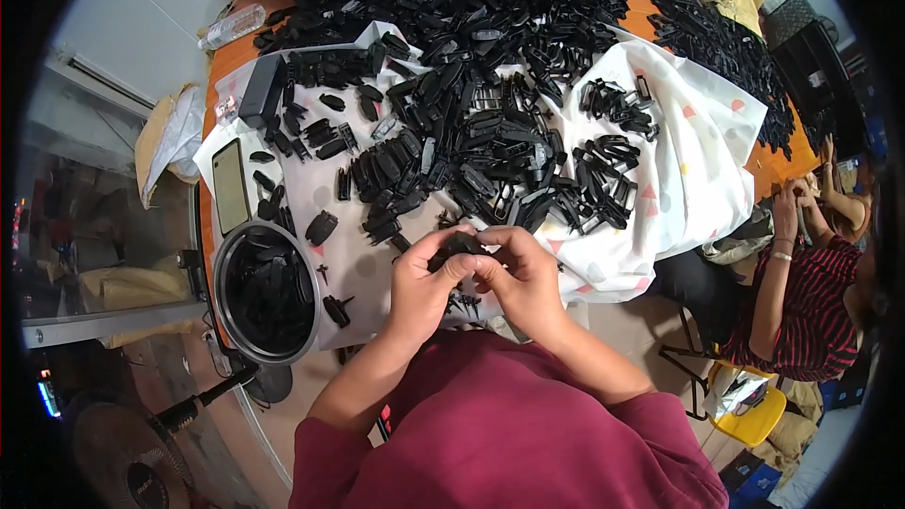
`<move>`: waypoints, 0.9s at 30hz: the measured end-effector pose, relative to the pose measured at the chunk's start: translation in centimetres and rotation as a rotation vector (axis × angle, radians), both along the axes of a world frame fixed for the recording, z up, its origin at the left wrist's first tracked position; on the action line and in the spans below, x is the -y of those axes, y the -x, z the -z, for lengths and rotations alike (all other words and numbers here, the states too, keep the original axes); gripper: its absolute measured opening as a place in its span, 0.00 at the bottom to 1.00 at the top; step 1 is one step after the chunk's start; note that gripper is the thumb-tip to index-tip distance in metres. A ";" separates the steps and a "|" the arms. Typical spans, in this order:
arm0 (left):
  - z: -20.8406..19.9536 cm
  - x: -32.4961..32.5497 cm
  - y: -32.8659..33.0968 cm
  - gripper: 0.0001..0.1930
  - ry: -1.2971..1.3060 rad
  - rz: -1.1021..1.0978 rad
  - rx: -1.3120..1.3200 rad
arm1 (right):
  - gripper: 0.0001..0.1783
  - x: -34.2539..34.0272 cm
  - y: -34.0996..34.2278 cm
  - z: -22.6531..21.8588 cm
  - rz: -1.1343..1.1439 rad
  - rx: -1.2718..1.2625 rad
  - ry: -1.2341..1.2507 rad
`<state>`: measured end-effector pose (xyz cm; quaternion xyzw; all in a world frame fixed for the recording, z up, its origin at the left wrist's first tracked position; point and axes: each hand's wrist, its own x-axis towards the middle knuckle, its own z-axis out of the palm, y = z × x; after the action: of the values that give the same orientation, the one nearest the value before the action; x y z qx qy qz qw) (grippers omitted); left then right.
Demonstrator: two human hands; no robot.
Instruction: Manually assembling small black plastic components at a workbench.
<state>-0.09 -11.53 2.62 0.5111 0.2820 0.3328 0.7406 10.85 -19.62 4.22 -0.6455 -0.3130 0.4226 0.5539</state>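
Note:
My left hand (419, 281) and my right hand (524, 275) meet over the near edge of the table, thumbs together. Between them they grip a small dark plastic piece (459, 246), mostly covered by the fingers; its exact kind cannot be made out. Just beyond lies a large heap of black, elongated plastic parts (490, 146), some with open frames. Small black pegged pieces (464, 303) lie just below my hands. To the left, a single rounded black part (321, 227) rests on the patterned white cloth (353, 269).
A round metal bowl (219, 294) of black parts stands at the table's left edge, below a phone (229, 186). A dark box (261, 91) and a clear bottle (232, 27) are farther back. A fan (132, 457) stands lower left. Another person (801, 306) sits at right.

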 end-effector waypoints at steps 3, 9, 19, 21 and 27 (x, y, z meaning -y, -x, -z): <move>-0.1 0.3 0.7 0.14 0.284 0.046 0.057 | 0.14 0.4 0.4 0.5 0.024 -0.060 -0.046; 3.4 0.7 4.1 0.14 0.593 0.117 0.255 | 0.10 1.1 2.1 2.3 -0.165 0.215 0.091; 3.5 -0.3 4.3 0.15 0.323 0.064 0.109 | 0.11 0.0 2.4 3.4 -0.110 0.094 -0.084; 3.2 -0.9 4.2 0.15 0.577 0.164 0.310 | 0.10 -0.2 2.5 3.4 -0.105 0.057 -0.118; 3.0 -1.0 3.4 0.16 0.537 0.091 0.348 | 0.11 -1.4 2.5 2.3 -0.031 -0.411 -0.212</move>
<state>-3.50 -10.49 -0.35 0.2447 0.2056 0.2955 0.9003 8.32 -18.18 1.93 -0.4791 -0.2460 0.5183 0.6643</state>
